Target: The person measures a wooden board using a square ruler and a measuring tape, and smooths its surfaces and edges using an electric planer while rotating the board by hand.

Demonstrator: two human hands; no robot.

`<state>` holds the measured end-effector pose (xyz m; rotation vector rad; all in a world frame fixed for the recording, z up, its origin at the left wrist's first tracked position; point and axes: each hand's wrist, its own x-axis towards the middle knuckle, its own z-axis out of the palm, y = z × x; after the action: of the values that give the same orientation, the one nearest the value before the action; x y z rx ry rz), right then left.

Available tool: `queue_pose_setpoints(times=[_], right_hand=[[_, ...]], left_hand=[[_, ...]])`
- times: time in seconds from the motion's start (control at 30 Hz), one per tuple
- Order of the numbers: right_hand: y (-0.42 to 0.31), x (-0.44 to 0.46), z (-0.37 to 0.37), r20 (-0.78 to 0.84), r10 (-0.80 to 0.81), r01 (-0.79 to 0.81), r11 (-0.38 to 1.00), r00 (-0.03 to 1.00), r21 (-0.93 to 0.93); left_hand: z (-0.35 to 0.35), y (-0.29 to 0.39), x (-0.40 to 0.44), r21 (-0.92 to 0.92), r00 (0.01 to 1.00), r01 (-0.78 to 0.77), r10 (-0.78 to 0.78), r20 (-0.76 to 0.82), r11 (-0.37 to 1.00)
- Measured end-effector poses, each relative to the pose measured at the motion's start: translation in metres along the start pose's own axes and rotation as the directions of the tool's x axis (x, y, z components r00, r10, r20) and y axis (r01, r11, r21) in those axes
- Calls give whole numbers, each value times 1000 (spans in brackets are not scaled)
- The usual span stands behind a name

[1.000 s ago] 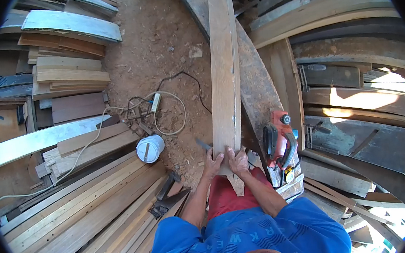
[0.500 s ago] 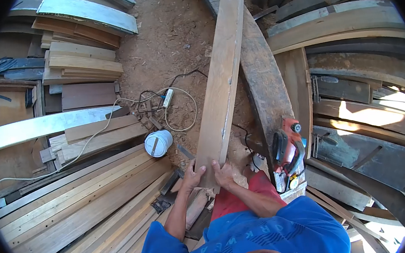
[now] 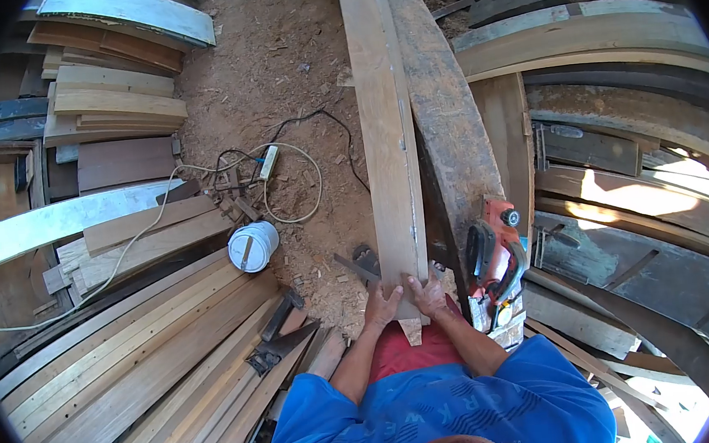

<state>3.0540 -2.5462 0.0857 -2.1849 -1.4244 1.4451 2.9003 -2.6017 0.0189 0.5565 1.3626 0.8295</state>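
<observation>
A long wooden plank (image 3: pixel 384 151) stretches away from my body, with a slot visible near its far end. My left hand (image 3: pixel 383 305) grips its left edge close to the near end, thumb on top. On the opposite edge, my right hand (image 3: pixel 428 295) holds it the same way, closed around the side. Both hands' undersides are hidden by the wood. Just right of the plank lies a thick worn timber bench (image 3: pixel 460 128). A red electric planer (image 3: pixel 498 247) rests on the bench's near end, a short way from my right hand.
Left of me lie stacked long boards (image 3: pixel 130 351) and a white bucket (image 3: pixel 253 247). A power strip (image 3: pixel 268 162) with looping cords sits on the shaving-covered ground (image 3: pixel 274 68). More curved timbers (image 3: pixel 583 41) are piled on the right.
The plank has swung from a slant to nearly straight ahead, its far end moving left and its near end right. Both hands moved with it, still gripping. The view has shifted slightly.
</observation>
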Motion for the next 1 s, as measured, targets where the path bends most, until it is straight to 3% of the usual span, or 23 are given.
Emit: queue_pose_setpoints(times=[0.1,0.2,0.23,0.3,0.4,0.5,0.6,0.63,0.73,0.83,0.9,0.93,0.97,1.0], right_hand=[[-2,-12,-16,-4,-47,47,999,999,13],[-1,-17,-10,-62,-88,95,990,994,108],[0,-17,-9,-68,-87,93,991,994,96],[-2,-18,-5,-81,-81,87,993,993,75],[-15,-23,-19,-34,-97,102,968,995,229],[-32,-21,-33,-123,-103,127,971,987,204],[-52,0,-56,-53,-70,78,981,996,175],[-63,3,-63,-99,2,1,1000,995,25],[-48,10,-66,-140,10,-20,997,990,-76],[-40,-14,-83,-175,-184,126,947,967,-296],[-92,-59,-140,-286,-427,308,873,858,-378],[-122,-79,-170,-372,-375,262,911,849,-320],[-110,-80,-179,-478,-439,242,875,760,-419],[-103,-82,-192,-542,-404,195,895,737,-402]], left_hand=[[15,23,-27,26,999,-38,38,-8,999],[14,27,-35,-4,999,34,-34,-8,999],[15,21,-33,-52,998,-57,56,-31,997],[16,34,-39,-67,998,-50,47,-41,996],[19,41,-45,-86,997,-63,59,-51,994],[27,40,-29,-64,996,-80,78,-36,995],[30,49,-3,19,998,-55,55,-7,998],[34,55,6,49,999,-46,46,1,998],[52,82,8,19,994,-104,103,36,994],[62,52,25,13,990,-138,138,-8,990],[59,41,34,45,996,-58,55,72,997],[59,40,37,63,994,-14,7,112,998],[65,55,32,31,992,-14,10,124,999],[71,58,32,21,996,-40,38,87,999]])
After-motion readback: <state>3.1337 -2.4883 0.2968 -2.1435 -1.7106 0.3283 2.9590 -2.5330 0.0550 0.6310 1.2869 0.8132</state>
